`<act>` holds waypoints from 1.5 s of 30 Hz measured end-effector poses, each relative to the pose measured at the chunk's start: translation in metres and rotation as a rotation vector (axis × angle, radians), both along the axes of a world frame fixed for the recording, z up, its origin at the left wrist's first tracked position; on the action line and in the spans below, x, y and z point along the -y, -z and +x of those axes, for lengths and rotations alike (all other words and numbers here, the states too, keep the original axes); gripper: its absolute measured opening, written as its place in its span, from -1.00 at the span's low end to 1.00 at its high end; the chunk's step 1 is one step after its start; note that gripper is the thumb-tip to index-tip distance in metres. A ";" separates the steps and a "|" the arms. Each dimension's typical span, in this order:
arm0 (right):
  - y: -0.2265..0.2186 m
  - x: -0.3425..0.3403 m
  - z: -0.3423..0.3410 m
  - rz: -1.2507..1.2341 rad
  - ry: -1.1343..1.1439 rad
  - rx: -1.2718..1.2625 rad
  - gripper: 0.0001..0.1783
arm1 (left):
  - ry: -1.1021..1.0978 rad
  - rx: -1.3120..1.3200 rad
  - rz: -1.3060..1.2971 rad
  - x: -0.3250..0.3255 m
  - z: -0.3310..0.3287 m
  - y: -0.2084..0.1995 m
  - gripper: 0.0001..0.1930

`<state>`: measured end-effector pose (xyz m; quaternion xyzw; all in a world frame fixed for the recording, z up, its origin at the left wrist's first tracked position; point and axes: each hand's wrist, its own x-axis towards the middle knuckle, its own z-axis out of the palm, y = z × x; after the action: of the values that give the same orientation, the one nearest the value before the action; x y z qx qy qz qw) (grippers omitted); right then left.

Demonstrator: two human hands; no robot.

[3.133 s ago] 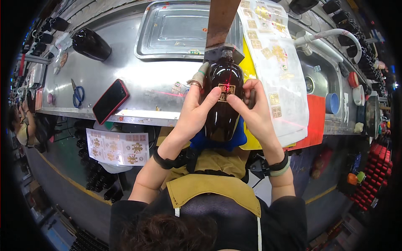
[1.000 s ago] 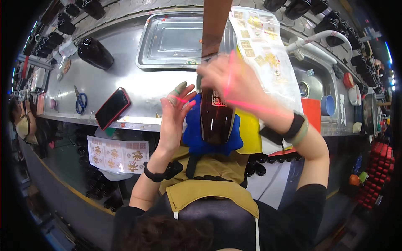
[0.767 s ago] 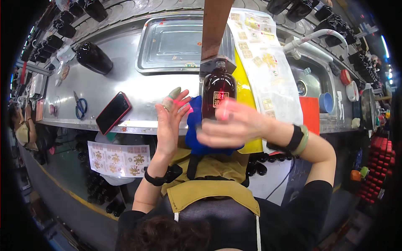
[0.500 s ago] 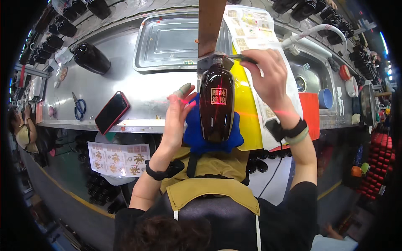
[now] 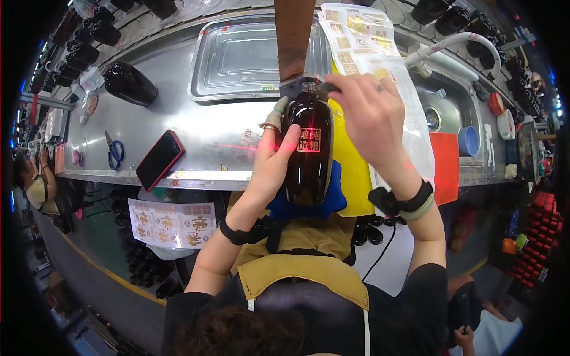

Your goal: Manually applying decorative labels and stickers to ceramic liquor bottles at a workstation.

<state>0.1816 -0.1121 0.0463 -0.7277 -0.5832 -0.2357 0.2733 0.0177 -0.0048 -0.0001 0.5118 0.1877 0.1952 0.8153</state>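
A dark glossy bottle (image 5: 307,169) with a gold square mark lies neck-away on a blue cushion (image 5: 337,187) at the bench's front edge. My left hand (image 5: 274,157) is closed around its left side, thumb on top, with a pale cover on one finger. At the bottle's neck, my right hand (image 5: 371,113) is closed on a slim dark tool (image 5: 325,87); its exact kind is mostly hidden by the blurred fingers. Red laser lines cross the bottle and both arms. A brown post (image 5: 293,38) rises just beyond the neck.
Right of the bottle are a yellow sheet (image 5: 351,172) and gold-printed label sheets (image 5: 409,113), then a sink with a curved faucet (image 5: 454,38). To the left are a phone (image 5: 159,160), scissors (image 5: 114,153), another dark bottle (image 5: 129,83) and a metal tray (image 5: 234,92).
My left hand has moved right, from beside the bottle onto its left side. My right hand stays near the neck, turned, its fingers now covering more of the dark tool.
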 end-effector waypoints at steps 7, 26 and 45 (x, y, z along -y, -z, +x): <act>-0.005 0.019 -0.020 0.091 0.026 -0.378 -0.72 | 0.040 -0.011 0.056 -0.004 -0.002 0.001 -0.32; -0.003 -0.009 -0.007 0.069 -0.066 -0.109 -0.75 | 0.129 0.007 0.216 -0.010 -0.016 0.010 -0.30; -0.006 0.122 -0.038 0.472 0.141 -1.056 -0.84 | 0.374 -0.234 -0.422 -0.002 -0.018 -0.021 -0.39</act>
<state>0.1438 -0.2341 0.0520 -0.7031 -0.2497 0.0177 0.6656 -0.0001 -0.0030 0.0213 0.3760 0.2194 -0.0616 0.8982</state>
